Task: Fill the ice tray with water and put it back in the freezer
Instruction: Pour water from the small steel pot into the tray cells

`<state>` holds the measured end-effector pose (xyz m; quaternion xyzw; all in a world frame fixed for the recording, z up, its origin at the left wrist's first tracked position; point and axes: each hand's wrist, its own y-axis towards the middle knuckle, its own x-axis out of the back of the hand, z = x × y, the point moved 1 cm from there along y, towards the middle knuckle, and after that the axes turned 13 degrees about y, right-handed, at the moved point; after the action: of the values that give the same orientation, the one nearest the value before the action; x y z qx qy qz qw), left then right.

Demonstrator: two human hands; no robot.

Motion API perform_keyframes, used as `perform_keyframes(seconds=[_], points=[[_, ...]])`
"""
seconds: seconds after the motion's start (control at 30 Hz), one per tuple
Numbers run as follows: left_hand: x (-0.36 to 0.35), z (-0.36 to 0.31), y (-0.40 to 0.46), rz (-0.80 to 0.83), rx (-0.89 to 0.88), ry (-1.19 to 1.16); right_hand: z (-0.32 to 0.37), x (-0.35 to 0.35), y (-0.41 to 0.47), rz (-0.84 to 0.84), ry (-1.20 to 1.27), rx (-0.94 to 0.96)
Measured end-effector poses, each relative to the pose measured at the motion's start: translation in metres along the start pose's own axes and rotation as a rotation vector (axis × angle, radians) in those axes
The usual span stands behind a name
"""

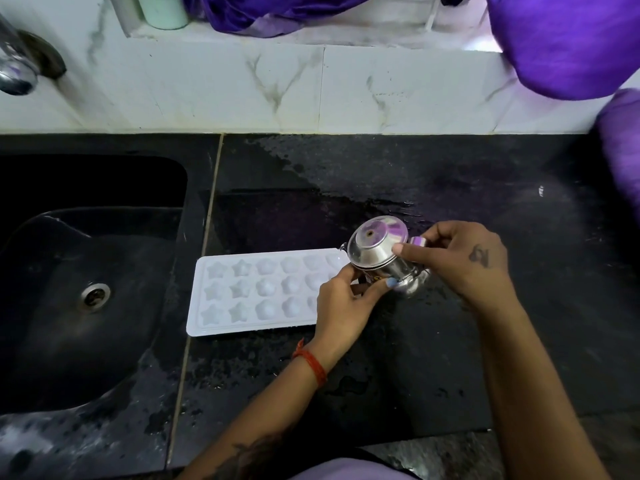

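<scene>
The ice tray (256,292) lies flat on the black counter (450,341), just right of the sink (93,271), its right end hidden under the hands. It looks like thin white plastic: light and probably bendy, so once filled it is best lifted level by both short ends, since water would slop out with any tilt.

Both hands are busy with a small steel pot (381,258), tipped on its side above the tray's right end. The left hand (346,306) grips it from below; the right hand (464,261) pinches its upper part between thumb and fingers.

The counter is wet and likely slippery. A tap (17,71) juts from the tiled wall over the sink, and purple cloth (571,39) hangs at the upper right, well apart from the tray.
</scene>
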<state>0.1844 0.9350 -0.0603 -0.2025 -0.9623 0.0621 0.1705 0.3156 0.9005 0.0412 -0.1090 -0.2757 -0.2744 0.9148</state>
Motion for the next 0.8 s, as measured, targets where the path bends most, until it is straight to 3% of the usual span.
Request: perform_keyframes(seconds=[0.4, 0.8], points=[[-0.015, 0.002, 0.000, 0.088, 0.040, -0.055, 0.001, 0.004, 0.002, -0.025, -0.202, 0.091], [-0.016, 0.001, 0.001, -0.012, 0.009, 0.026, -0.015, 0.008, 0.007, 0.009, -0.017, 0.044]])
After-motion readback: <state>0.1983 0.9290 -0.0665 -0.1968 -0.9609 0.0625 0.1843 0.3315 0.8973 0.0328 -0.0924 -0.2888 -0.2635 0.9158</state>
